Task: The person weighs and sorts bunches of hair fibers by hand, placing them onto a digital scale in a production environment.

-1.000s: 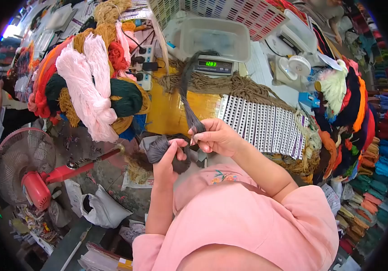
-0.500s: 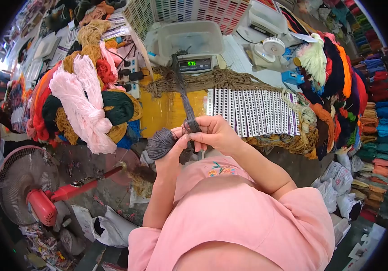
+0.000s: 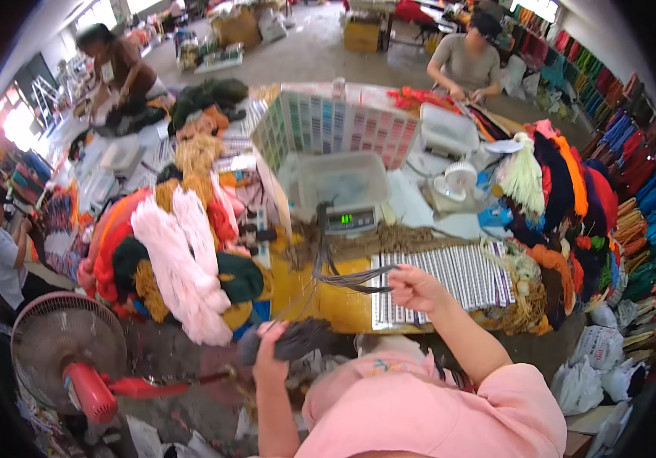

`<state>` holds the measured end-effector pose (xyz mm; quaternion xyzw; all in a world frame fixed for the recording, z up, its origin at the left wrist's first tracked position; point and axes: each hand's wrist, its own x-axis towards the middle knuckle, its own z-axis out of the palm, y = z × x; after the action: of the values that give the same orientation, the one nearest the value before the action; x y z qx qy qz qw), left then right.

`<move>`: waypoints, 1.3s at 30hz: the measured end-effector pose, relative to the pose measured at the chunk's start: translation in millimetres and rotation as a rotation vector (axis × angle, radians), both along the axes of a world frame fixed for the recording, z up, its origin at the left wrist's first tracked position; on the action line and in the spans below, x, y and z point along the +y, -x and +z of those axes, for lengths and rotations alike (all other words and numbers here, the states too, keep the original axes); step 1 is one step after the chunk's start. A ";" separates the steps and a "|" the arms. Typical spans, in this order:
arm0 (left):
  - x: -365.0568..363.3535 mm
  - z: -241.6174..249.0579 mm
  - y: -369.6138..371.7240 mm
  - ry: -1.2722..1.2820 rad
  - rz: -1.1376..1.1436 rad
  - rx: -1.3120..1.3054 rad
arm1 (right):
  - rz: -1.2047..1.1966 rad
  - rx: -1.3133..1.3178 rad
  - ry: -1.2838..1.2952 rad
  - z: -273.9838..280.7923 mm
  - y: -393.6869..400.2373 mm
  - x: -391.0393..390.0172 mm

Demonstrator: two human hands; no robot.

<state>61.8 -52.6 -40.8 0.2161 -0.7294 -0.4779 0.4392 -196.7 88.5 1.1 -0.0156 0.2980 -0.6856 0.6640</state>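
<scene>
My left hand (image 3: 269,357), low in the view, is closed around a dark grey yarn bundle (image 3: 303,340), which is blurred. Out to the right, my right hand (image 3: 416,290) grips a stretch of loose grey yarn strands (image 3: 352,280). These strands run from that hand leftward, then up to a clear plastic tub (image 3: 374,187). Thin strands also hang between them and the bundle. The tub sits by a digital scale (image 3: 349,220) with a green display. Beneath my right hand lie white cards with rows of holes (image 3: 454,278).
Pink yarn skeins (image 3: 179,259) pile on the left, and a pale green skein (image 3: 525,179) on the right. Colour sample boards (image 3: 347,126) stand behind the tub. A red floor fan (image 3: 88,389) is at lower left. Co-workers (image 3: 469,65) are at far tables.
My hands have moved apart, the right one up and right with strands, the left one down with the bundle. The camera has tilted up, bringing more of the room into view.
</scene>
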 end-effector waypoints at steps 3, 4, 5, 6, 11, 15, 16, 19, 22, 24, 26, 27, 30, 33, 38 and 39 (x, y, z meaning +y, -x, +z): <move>-21.4 11.0 -30.2 -0.905 -0.155 0.707 | -0.166 -0.110 -0.055 -11.0 68.6 7.7; -27.8 7.1 -42.8 -0.945 -0.130 0.770 | -0.214 -0.064 -0.090 -3.7 86.5 7.4; -31.7 2.6 -56.7 -0.988 -0.099 0.830 | -0.211 0.076 -0.128 2.9 104.7 7.6; -35.5 -3.6 -68.9 -1.110 -0.078 0.930 | -0.294 0.152 -0.152 7.2 121.4 4.6; -62.8 -103.2 -170.3 -1.440 0.117 1.121 | -0.589 0.426 -0.216 5.5 211.9 -9.2; -44.4 -181.6 -296.3 -1.133 0.799 0.845 | -0.805 0.483 -0.124 12.2 264.3 -7.9; -33.2 -238.7 -351.3 -1.143 0.809 0.818 | -0.863 0.499 -0.106 15.6 271.6 -9.6; 7.4 -245.7 -405.0 -0.973 1.330 0.696 | -0.878 0.728 -0.106 21.5 257.0 -14.2; 33.1 -203.2 -373.7 -1.130 1.311 0.705 | -0.164 0.971 -0.392 22.7 203.8 -24.2; 43.0 -161.5 -310.8 -1.230 1.238 0.726 | 0.064 1.050 -0.420 33.6 181.3 -35.4; 45.4 -128.0 -254.2 -1.307 1.114 0.677 | -0.079 1.023 -0.194 69.1 173.9 -50.6; 47.0 -124.4 -244.4 -1.408 0.963 0.820 | -0.188 1.047 -0.117 90.4 178.4 -56.5; 46.1 -141.6 -233.5 -1.434 0.671 0.718 | -0.340 1.188 -0.052 125.7 212.4 -77.3; 42.7 -125.6 -202.7 -1.471 0.611 0.659 | -0.379 1.218 -0.208 123.5 273.9 -93.7; 51.3 -108.2 -182.1 -1.474 0.494 0.642 | -0.568 1.313 -0.232 97.3 285.7 -131.6; 55.9 -107.2 -179.7 -1.491 0.491 0.651 | -0.509 1.378 -0.260 86.8 274.9 -141.8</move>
<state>241.5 3.3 -148.0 0.4529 0.0063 -0.7630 0.4611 -471.6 -53.3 87.9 -0.2937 0.7197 -0.6125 0.1440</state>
